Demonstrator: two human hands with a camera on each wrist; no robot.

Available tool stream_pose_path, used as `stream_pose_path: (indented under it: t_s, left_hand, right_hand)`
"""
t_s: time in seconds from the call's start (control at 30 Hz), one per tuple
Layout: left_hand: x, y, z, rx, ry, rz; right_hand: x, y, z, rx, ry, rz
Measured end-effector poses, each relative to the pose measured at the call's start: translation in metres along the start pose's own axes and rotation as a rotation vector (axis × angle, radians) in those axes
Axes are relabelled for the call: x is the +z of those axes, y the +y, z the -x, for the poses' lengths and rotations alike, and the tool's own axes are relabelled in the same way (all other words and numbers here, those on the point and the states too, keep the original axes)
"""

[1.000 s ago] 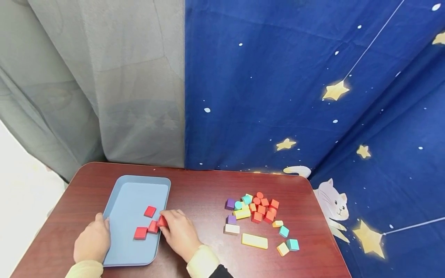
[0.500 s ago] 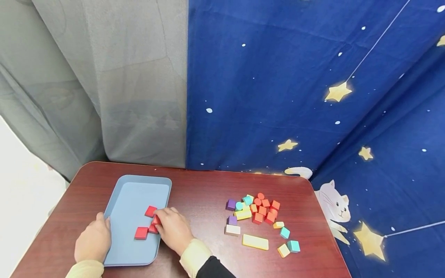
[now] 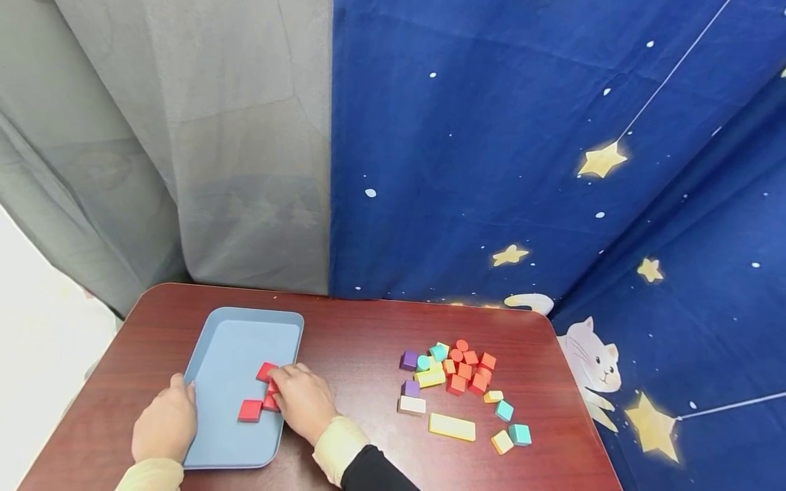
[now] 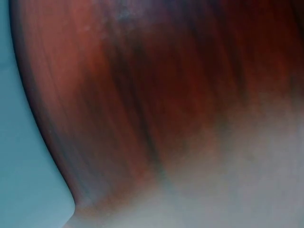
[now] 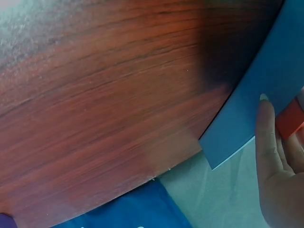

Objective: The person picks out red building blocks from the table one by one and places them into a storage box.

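On the left of the table lies a light blue tray (image 3: 236, 354). My left hand (image 3: 164, 419) grips its left rim, thumb at the inner edge. Over the tray's right side, my right hand (image 3: 303, 401) pinches a red block (image 5: 290, 118), mostly covered by the fingers in the head view. Close around those fingertips are a flat red block (image 3: 266, 371) just behind and another red block (image 3: 270, 402) just in front. A third flat red block (image 3: 250, 410) lies to the left, its corner by the front one. In the left wrist view only the tray's side shows.
Right of the tray stands a cluster of red blocks (image 3: 464, 372) with yellow and teal pieces. Purple blocks (image 3: 409, 361), a white block (image 3: 411, 405), a long yellow block (image 3: 452, 427) and teal blocks (image 3: 520, 434) lie around it. Curtains (image 3: 454, 170) hang behind the table (image 3: 350, 341).
My right hand has moved left with the red block, from the tray's right rim to in among the other red blocks. The left hand stays on the tray's rim.
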State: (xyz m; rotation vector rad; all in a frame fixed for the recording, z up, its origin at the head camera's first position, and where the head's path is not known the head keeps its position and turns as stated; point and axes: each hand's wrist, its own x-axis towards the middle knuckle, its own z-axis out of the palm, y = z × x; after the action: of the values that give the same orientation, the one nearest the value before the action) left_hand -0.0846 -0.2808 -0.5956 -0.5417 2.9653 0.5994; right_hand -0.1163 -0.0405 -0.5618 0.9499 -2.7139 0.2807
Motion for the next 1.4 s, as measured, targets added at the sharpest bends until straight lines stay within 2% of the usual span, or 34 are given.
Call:
stream_pose_path:
  t_s: [0.3, 0.43, 0.6, 0.8, 1.03, 1.4]
  left_hand:
    - [-0.001, -0.001, 0.001, 0.009, -0.012, 0.003]
    - [-0.002, -0.001, 0.001, 0.013, -0.005, 0.006]
    - [-0.002, 0.001, 0.002, 0.012, 0.000, 0.008]
    - [-0.002, 0.001, 0.001, 0.004, -0.011, 0.003]
    - [0.000, -0.002, 0.000, 0.007, 0.006, -0.002]
    - [0.000, -0.001, 0.002, 0.023, 0.026, 0.000]
  right_hand:
    - [0.000, -0.001, -0.008, -0.016, -0.049, 0.063]
    - [0.005, -0.001, -0.010, -0.026, -0.063, 0.095]
    - [0.013, -0.002, -0.009, -0.044, -0.118, 0.107]
    - [0.013, -0.006, -0.012, -0.005, -0.143, 0.099]
    - [0.012, -0.012, -0.017, 0.056, -0.158, 0.079]
    - [0.011, -0.011, -0.017, 0.058, -0.202, 0.073]
